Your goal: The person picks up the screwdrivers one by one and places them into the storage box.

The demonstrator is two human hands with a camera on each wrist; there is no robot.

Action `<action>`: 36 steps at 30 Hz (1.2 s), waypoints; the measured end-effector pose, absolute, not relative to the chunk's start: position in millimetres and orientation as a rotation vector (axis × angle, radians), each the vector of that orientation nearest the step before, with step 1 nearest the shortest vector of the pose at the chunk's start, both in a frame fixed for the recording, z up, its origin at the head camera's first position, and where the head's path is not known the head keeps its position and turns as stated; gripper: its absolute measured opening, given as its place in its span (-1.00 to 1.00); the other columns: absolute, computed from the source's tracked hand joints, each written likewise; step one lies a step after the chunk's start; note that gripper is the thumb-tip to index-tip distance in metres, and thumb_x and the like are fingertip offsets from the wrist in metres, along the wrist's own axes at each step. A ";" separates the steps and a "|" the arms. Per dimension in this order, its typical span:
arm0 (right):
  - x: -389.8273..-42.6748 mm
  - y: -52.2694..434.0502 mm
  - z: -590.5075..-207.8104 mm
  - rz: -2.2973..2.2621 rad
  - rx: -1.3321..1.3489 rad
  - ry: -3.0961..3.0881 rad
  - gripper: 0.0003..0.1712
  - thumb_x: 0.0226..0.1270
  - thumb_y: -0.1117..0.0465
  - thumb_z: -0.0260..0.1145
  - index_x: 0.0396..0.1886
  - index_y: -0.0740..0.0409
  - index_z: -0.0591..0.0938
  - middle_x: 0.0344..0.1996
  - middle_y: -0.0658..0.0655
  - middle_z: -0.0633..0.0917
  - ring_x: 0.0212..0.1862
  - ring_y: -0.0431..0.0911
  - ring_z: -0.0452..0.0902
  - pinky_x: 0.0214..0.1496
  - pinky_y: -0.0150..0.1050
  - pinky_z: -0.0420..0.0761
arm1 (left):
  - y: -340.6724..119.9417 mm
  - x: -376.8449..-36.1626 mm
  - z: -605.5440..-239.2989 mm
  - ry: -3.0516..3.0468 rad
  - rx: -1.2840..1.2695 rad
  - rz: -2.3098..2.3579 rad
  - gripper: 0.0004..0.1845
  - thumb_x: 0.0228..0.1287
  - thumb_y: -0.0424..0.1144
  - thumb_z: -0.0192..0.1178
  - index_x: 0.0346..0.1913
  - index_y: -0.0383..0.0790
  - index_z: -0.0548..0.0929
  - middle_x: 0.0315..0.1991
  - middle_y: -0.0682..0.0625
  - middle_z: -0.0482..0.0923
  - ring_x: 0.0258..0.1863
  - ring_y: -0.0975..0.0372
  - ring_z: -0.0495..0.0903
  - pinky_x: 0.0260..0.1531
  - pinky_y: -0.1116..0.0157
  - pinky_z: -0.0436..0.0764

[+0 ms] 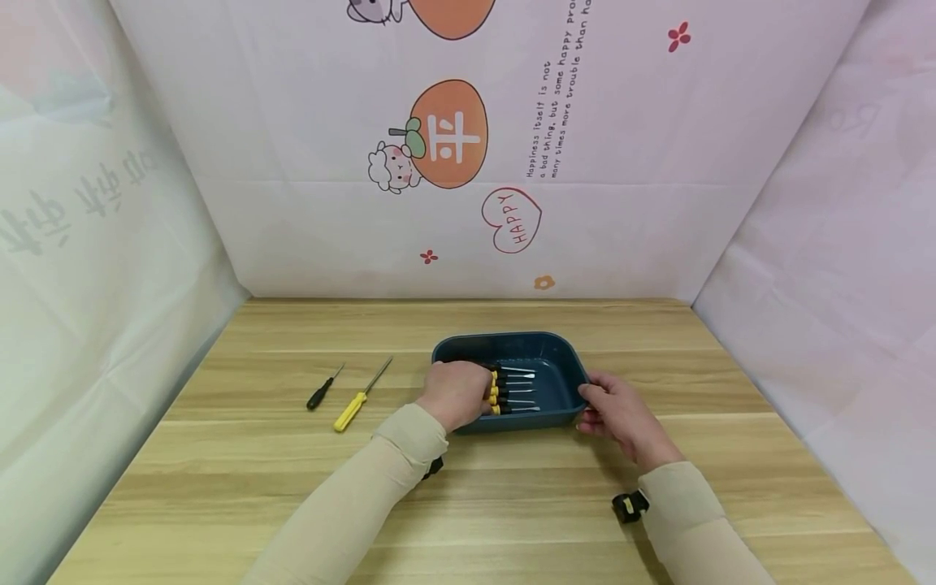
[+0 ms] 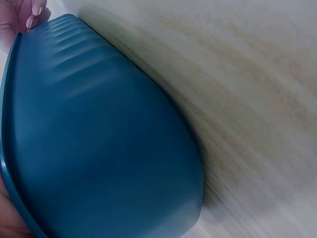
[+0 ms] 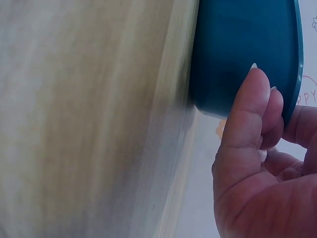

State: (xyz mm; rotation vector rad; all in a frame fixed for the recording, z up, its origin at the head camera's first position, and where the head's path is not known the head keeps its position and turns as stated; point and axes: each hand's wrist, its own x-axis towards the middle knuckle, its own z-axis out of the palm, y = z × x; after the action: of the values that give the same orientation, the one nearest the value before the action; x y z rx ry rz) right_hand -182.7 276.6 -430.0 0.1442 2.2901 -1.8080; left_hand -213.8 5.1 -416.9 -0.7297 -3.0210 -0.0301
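A dark blue plastic bin sits on the table. Several small screwdrivers with black-and-yellow handles lie side by side in it, metal tips to the right. My left hand reaches over the bin's left end, down at the handles; its fingertips are hidden, so I cannot tell whether they grip any. In the left wrist view the bin's outer wall covers most of that hand. My right hand holds the bin's right end, thumb at the rim and fingers against the outside wall.
Left of the bin, a yellow-handled screwdriver and a smaller black-handled one lie on the wooden table. A printed white sheet hangs behind the table, with white sheets at both sides.
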 end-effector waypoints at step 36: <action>-182.7 277.8 -430.1 -1.768 0.142 2.320 -0.42 0.70 0.16 0.02 0.54 0.36 0.28 -0.27 0.13 0.57 -0.32 -0.14 0.56 -0.18 -0.25 0.77 | -4.3 -208.3 -424.6 -2.798 -0.681 -0.195 -0.45 0.34 0.21 0.36 0.30 0.06 0.68 0.00 0.04 0.78 -0.11 0.10 0.73 -0.12 0.10 0.61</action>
State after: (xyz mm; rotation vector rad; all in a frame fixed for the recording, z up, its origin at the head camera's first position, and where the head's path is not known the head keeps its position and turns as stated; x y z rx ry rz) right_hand -182.7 277.8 -430.1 0.1421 2.3199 -1.7684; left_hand -208.3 -4.3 -424.6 -0.6808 -2.7983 -0.1945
